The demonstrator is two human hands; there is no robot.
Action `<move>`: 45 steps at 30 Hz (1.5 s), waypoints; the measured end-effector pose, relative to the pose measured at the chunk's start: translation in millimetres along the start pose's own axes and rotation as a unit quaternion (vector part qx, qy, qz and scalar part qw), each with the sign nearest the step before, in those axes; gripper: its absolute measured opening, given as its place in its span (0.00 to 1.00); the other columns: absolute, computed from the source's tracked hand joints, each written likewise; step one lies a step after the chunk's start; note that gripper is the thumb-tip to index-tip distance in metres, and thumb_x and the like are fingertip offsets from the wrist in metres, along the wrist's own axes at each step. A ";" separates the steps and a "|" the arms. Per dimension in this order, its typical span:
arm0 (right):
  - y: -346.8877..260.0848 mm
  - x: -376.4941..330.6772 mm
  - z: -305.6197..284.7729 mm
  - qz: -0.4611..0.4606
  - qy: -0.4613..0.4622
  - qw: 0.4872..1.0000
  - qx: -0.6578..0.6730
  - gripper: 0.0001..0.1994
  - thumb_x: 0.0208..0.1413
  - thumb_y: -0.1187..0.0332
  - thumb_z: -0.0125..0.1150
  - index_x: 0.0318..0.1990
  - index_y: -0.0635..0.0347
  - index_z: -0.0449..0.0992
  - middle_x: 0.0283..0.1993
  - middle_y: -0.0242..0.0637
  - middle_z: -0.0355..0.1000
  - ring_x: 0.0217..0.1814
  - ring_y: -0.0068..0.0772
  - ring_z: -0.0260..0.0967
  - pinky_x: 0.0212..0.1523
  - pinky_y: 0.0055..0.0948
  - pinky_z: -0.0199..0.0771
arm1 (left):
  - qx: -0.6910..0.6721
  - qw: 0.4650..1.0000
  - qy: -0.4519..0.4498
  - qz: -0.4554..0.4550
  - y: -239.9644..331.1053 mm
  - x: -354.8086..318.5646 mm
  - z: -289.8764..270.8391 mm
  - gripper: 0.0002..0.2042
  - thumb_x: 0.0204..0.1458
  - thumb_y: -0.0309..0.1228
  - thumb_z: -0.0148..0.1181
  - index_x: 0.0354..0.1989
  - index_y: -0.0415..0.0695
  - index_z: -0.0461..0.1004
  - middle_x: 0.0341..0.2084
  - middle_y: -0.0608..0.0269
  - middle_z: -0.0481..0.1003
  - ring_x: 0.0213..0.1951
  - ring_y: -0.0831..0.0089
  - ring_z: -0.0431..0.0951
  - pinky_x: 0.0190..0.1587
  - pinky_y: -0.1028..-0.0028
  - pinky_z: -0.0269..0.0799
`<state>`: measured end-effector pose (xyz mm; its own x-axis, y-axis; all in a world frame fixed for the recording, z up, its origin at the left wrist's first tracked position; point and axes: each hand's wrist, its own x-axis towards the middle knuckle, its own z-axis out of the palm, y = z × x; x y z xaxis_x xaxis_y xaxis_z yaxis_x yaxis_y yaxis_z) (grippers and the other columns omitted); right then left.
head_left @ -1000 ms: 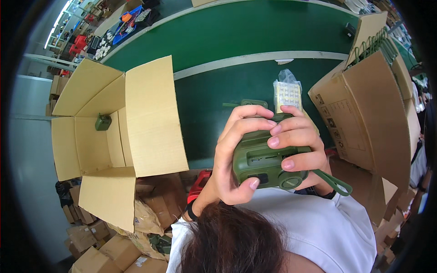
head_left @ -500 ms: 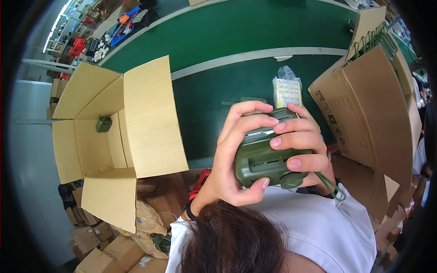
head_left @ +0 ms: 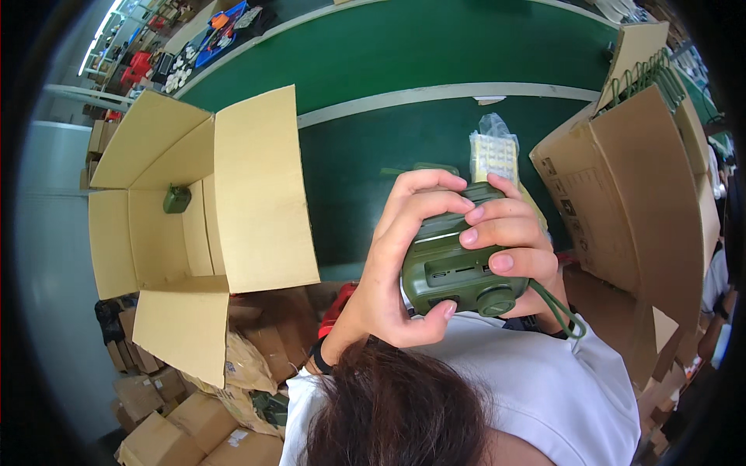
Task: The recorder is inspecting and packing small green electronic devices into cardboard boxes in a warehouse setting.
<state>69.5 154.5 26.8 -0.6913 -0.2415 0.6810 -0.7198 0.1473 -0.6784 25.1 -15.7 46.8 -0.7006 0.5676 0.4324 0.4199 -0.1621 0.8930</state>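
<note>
Here, left grip (head_left: 395, 260) and right grip (head_left: 522, 241) clasp a rounded green device (head_left: 443, 262) with knob (head_left: 496, 302) and strap (head_left: 559, 306).

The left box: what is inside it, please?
One green device is visible in the box. The right flap hides part of the inside; anything there cannot be seen.

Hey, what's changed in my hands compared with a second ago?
The green cord loop on the dark-green rounded plastic device swung leftward, and the thumb of the left hand shifted slightly right. Nothing was taken or let go: it and the right hand still hold the device. The open tan cardboard box stayed put.
</note>
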 end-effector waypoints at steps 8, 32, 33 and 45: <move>-5.8 5.2 -2.0 -0.041 -0.038 0.998 -0.015 0.11 0.48 0.64 0.54 0.41 0.46 0.69 0.44 0.33 0.67 0.51 0.37 0.63 0.59 0.52 0.46 | 0.042 0.997 0.055 0.015 10.9 -9.5 5.5 0.31 0.18 0.31 0.55 0.41 0.40 0.66 0.42 0.48 0.61 0.44 0.57 0.63 0.47 0.65 0.59; 55.0 3.1 135.5 0.279 -0.567 0.771 0.079 0.40 0.39 0.66 0.63 0.61 0.60 0.48 0.49 0.45 0.65 0.46 0.37 0.65 0.49 0.33 0.61 | -0.357 0.421 0.828 -0.098 -30.7 -384.4 70.1 0.23 0.48 0.52 0.51 0.43 0.47 0.65 0.34 0.58 0.73 0.30 0.69 0.75 0.16 0.79 0.63; 56.8 5.6 142.1 0.279 -0.578 0.764 0.068 0.39 0.39 0.67 0.62 0.61 0.60 0.48 0.49 0.46 0.65 0.45 0.36 0.65 0.49 0.32 0.62 | -0.368 0.377 0.848 -0.049 -36.2 -416.7 73.0 0.23 0.47 0.53 0.51 0.42 0.47 0.66 0.33 0.59 0.73 0.28 0.68 0.74 0.17 0.79 0.64; 53.5 15.5 192.6 0.396 -0.563 0.726 0.008 0.33 0.42 0.71 0.58 0.58 0.63 0.53 0.46 0.42 0.66 0.41 0.28 0.64 0.44 0.26 0.66 | -0.280 0.177 0.869 0.367 21.4 -782.8 -22.9 0.32 0.50 0.45 0.51 0.57 0.40 0.49 0.57 0.58 0.53 0.58 0.51 0.54 0.54 0.58 0.61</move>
<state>32.6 -26.1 -52.0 -0.3923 -0.7187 -0.5741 -0.1186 0.6585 -0.7432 569.3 -481.9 -269.7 0.1006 -0.7996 -0.5921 0.9840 -0.0080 0.1780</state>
